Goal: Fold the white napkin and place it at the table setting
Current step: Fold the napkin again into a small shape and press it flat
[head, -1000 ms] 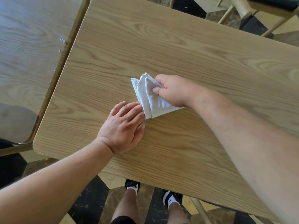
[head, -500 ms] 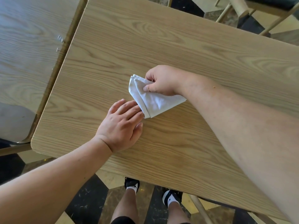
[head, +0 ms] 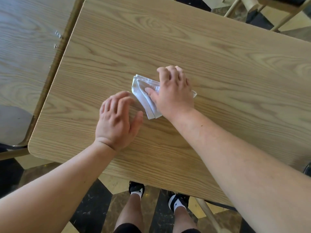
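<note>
On the wooden worktop (head: 218, 56), mid-surface, the right hand (head: 173, 95) holds down the white napkin (head: 144, 100) with curled fingers (head: 168, 73). The left hand (head: 117, 118) hovers beside it, fingers loosely spread. Firm, even creasing seems best.

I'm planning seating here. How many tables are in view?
2. One table holds the white napkin; the second table stands alongside it at the left. Others may lie outside the view.

Right hand (head: 173, 93) covers the right half of the folded white napkin (head: 143, 96), hiding its grip. Left hand (head: 117, 120) fingertips (head: 123, 95) are motion-blurred. Tabletop (head: 218, 56) and upper-right chair (head: 251, 6) are cut off by frame edges
</note>
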Demonstrator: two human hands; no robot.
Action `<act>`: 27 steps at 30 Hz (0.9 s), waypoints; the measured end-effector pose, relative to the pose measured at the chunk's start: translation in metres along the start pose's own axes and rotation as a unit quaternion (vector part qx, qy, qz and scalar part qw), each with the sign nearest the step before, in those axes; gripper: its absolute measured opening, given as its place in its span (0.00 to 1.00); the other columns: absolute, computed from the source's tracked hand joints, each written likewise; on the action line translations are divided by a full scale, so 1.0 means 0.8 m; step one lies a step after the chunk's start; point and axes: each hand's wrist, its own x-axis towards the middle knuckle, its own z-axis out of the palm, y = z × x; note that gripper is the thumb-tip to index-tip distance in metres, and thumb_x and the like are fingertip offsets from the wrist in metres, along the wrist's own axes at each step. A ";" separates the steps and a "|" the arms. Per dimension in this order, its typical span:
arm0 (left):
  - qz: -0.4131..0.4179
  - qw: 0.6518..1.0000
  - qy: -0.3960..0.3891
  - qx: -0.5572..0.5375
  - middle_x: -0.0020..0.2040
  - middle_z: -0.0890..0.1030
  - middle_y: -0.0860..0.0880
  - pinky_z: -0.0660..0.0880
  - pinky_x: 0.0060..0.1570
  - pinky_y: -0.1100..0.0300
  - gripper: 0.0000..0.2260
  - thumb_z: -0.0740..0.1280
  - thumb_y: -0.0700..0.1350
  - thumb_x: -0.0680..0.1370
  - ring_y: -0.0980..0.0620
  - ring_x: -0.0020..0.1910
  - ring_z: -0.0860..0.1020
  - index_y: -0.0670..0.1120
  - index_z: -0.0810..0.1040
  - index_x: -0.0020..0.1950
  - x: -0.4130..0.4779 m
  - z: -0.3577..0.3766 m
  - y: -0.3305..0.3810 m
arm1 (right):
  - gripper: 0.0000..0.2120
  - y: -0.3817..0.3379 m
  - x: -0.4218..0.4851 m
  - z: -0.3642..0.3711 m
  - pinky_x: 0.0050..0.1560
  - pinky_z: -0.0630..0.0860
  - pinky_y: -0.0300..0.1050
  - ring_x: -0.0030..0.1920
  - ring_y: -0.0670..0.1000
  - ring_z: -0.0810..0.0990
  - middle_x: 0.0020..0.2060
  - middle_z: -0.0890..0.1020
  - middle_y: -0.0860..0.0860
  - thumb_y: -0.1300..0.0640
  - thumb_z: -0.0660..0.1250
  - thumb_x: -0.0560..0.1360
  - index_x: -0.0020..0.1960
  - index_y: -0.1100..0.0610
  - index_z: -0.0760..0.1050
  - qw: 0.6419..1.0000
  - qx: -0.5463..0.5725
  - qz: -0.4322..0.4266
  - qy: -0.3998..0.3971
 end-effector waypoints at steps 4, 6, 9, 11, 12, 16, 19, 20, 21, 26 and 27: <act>-0.050 0.998 0.007 -0.033 0.77 0.73 0.43 0.63 0.78 0.42 0.24 0.61 0.58 0.83 0.43 0.76 0.71 0.42 0.73 0.71 0.003 0.002 0.002 | 0.39 0.008 0.002 0.015 0.83 0.46 0.64 0.84 0.62 0.47 0.84 0.56 0.57 0.33 0.53 0.83 0.84 0.57 0.52 0.999 -0.001 0.008 -0.039; -0.055 0.997 0.008 -0.045 0.80 0.70 0.45 0.58 0.81 0.41 0.26 0.61 0.58 0.83 0.45 0.80 0.68 0.43 0.72 0.74 0.011 0.002 0.005 | 0.39 0.009 0.003 0.020 0.83 0.43 0.62 0.85 0.60 0.44 0.85 0.50 0.56 0.33 0.47 0.84 0.85 0.56 0.45 0.999 -0.009 0.005 -0.042; -0.002 0.999 -0.027 -0.029 0.84 0.65 0.46 0.52 0.83 0.40 0.28 0.60 0.58 0.84 0.47 0.84 0.61 0.45 0.69 0.80 0.047 0.009 0.017 | 0.37 0.011 0.004 0.026 0.83 0.42 0.63 0.85 0.59 0.42 0.85 0.46 0.54 0.35 0.42 0.84 0.85 0.55 0.42 0.999 -0.022 0.005 -0.041; 0.047 0.996 -0.077 0.000 0.85 0.63 0.47 0.49 0.84 0.40 0.28 0.55 0.59 0.86 0.47 0.85 0.57 0.48 0.65 0.83 0.071 0.018 0.027 | 0.35 0.013 0.004 0.029 0.83 0.43 0.64 0.85 0.60 0.41 0.85 0.44 0.55 0.39 0.40 0.84 0.85 0.56 0.40 0.998 -0.047 -0.007 -0.048; 0.057 0.993 -0.100 0.010 0.85 0.62 0.48 0.47 0.84 0.40 0.28 0.52 0.60 0.86 0.48 0.86 0.55 0.50 0.63 0.84 0.078 0.022 0.030 | 0.35 0.014 0.004 0.029 0.82 0.44 0.64 0.85 0.60 0.41 0.85 0.43 0.54 0.42 0.40 0.83 0.85 0.56 0.40 0.997 -0.054 -0.010 -0.049; 0.047 0.991 -0.122 0.033 0.86 0.61 0.51 0.45 0.84 0.42 0.29 0.44 0.61 0.87 0.51 0.86 0.52 0.50 0.58 0.86 0.081 0.029 0.025 | 0.39 0.015 0.004 0.023 0.83 0.44 0.63 0.85 0.59 0.42 0.85 0.44 0.54 0.43 0.37 0.78 0.85 0.57 0.42 0.998 -0.043 -0.012 -0.054; 0.023 0.991 -0.126 0.048 0.86 0.59 0.52 0.42 0.84 0.44 0.28 0.43 0.58 0.87 0.53 0.86 0.50 0.49 0.59 0.86 0.084 0.029 0.028 | 0.40 0.014 0.006 0.022 0.83 0.44 0.63 0.85 0.59 0.44 0.85 0.47 0.54 0.41 0.32 0.77 0.85 0.57 0.45 0.999 -0.016 -0.010 -0.044; 0.017 0.990 -0.128 0.053 0.86 0.58 0.53 0.42 0.84 0.44 0.28 0.43 0.57 0.88 0.54 0.86 0.49 0.49 0.59 0.86 0.084 0.029 0.029 | 0.39 0.013 0.006 0.023 0.83 0.44 0.63 0.85 0.59 0.44 0.85 0.48 0.54 0.41 0.33 0.79 0.85 0.57 0.46 0.999 -0.008 -0.007 -0.039; 0.012 0.990 -0.130 0.057 0.86 0.57 0.53 0.41 0.84 0.44 0.28 0.43 0.56 0.88 0.54 0.86 0.48 0.49 0.60 0.86 0.085 0.029 0.030 | 0.37 0.013 0.006 0.024 0.83 0.45 0.63 0.85 0.59 0.45 0.85 0.49 0.55 0.41 0.35 0.80 0.85 0.58 0.47 0.999 -0.003 -0.005 -0.033; 0.003 0.987 -0.146 0.069 0.86 0.58 0.54 0.42 0.84 0.44 0.26 0.45 0.55 0.88 0.55 0.86 0.49 0.51 0.61 0.85 0.088 0.029 0.032 | 0.32 0.017 0.006 0.024 0.83 0.43 0.62 0.85 0.58 0.46 0.85 0.50 0.54 0.45 0.41 0.84 0.85 0.58 0.48 0.999 0.012 -0.007 -0.030; 0.001 0.986 -0.149 0.073 0.86 0.58 0.54 0.43 0.84 0.44 0.26 0.45 0.55 0.88 0.55 0.86 0.49 0.51 0.60 0.85 0.088 0.028 0.033 | 0.31 0.020 0.005 0.025 0.83 0.43 0.62 0.85 0.58 0.46 0.85 0.50 0.54 0.45 0.42 0.85 0.85 0.58 0.48 0.999 0.016 -0.013 -0.028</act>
